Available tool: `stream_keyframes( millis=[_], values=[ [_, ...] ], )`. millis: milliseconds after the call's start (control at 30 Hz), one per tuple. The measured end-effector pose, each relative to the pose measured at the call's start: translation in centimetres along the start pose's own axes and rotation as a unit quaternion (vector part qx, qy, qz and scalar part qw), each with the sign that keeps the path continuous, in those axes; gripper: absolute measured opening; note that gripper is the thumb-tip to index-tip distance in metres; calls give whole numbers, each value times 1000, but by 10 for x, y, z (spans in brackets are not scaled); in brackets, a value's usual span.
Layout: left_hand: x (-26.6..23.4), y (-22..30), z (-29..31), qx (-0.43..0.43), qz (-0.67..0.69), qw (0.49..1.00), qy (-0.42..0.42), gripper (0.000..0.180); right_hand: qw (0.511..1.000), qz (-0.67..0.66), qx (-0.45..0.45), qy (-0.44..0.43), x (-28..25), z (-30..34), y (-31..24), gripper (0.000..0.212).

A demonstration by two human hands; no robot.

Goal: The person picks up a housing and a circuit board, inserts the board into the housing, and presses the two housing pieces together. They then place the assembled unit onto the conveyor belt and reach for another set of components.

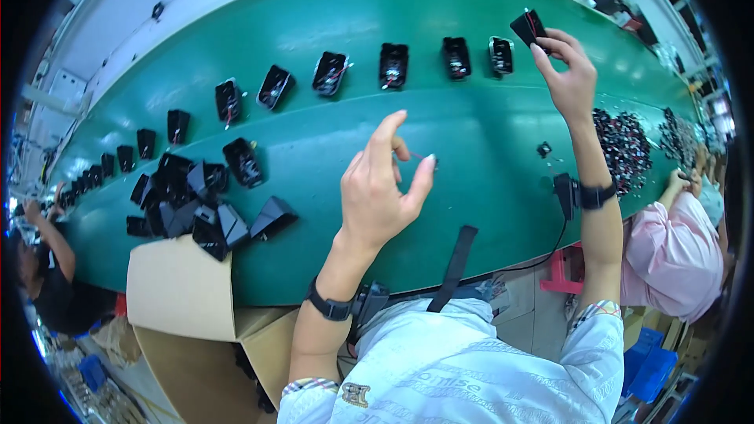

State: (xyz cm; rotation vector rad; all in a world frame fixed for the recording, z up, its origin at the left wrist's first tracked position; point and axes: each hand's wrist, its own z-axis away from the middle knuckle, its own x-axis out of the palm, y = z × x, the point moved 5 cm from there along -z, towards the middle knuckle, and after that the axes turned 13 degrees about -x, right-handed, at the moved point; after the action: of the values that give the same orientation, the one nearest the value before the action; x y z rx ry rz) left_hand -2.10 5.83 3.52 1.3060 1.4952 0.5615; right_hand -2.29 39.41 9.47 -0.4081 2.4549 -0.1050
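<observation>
At the far right of the green table, my right hand [567,74] is closed on a small black plastic housing [526,27], with a red wire showing on it. Over the middle of the table hovers my left hand [381,184], thumb and index finger spread apart. A thin reddish wire and a tiny dark piece show by its thumb; whether the hand touches them I cannot tell. Just left of the held housing stands an open housing with a pale rim [501,56]. A small black part with a wire [544,149] lies near my right forearm.
Several open black housings [393,65] with wires inside form a curved row across the green table [330,126]. Empty-looking housings [182,196] are heaped at left above an open cardboard box [181,286]. Small parts [620,149] are piled at right. Other people sit at both ends.
</observation>
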Motion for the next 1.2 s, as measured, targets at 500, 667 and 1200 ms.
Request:
stream_keyframes(
  millis=[500,667,1200],
  values=[
    [7,-5,0,-26,-84,995,-57,27,947,178,155,-218,34,52,97,38],
    [8,-3,0,-34,-76,994,-74,18,958,166,99,-212,16,43,87,42],
    [-107,-43,76,-136,-421,890,109,53,902,-58,257,-341,-101,160,-47,42]
  ],
)
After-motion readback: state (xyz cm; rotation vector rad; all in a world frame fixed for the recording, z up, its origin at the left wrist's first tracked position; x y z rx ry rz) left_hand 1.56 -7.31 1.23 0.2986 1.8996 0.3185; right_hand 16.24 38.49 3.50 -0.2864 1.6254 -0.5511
